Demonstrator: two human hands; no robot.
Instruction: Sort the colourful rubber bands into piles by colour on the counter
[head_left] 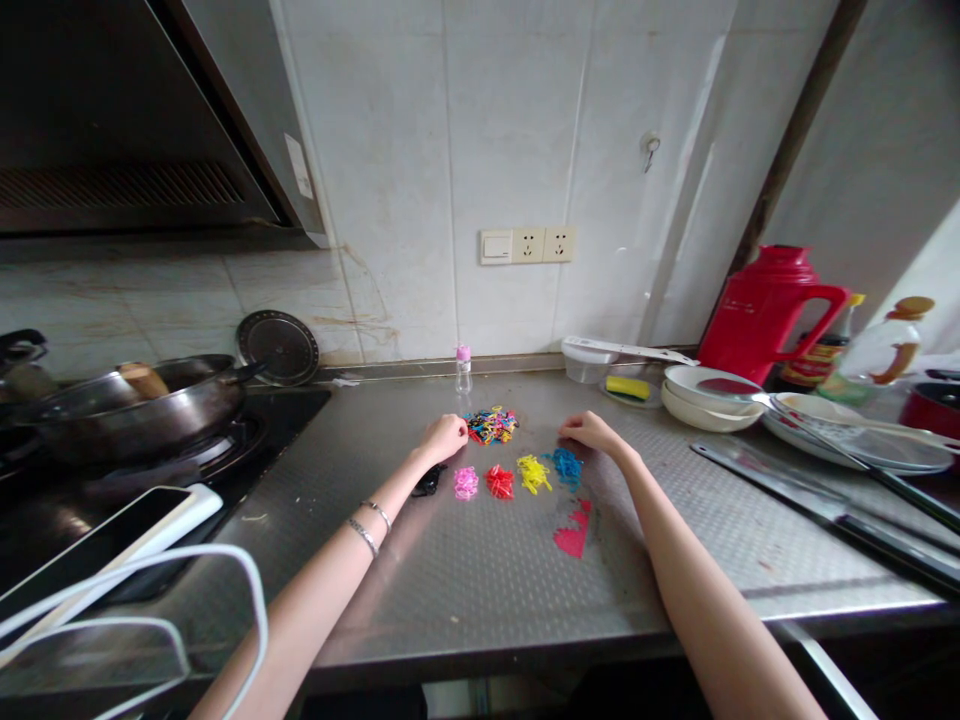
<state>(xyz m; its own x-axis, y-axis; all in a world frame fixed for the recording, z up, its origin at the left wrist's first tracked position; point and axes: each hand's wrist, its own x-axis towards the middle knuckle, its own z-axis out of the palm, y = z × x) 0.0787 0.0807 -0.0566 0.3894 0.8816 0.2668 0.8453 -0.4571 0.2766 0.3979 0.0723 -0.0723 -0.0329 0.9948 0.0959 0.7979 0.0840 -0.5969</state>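
Note:
A mixed pile of small coloured rubber bands (495, 426) lies on the steel counter. My left hand (444, 437) is at its left edge, fingers curled together; whatever they pinch is hidden. Below that hand sits a black pile (429, 482), partly covered by my wrist. In a row beside it are a pink pile (466, 483), a red pile (499, 482), a yellow pile (534, 474) and a blue pile (568, 467). My right hand (590, 432) hovers or rests just above and right of the blue pile, its fingers drawn together; I cannot make out anything in them.
A small clear bottle with pink cap (463, 370) stands behind the mixed pile. A pink-red patch (573, 530) marks the counter (480, 600). Right are bowls (709, 410), a knife (772, 485) and a red thermos (761, 315). Left are a stove with a pan (142, 415) and a white cable (259, 600).

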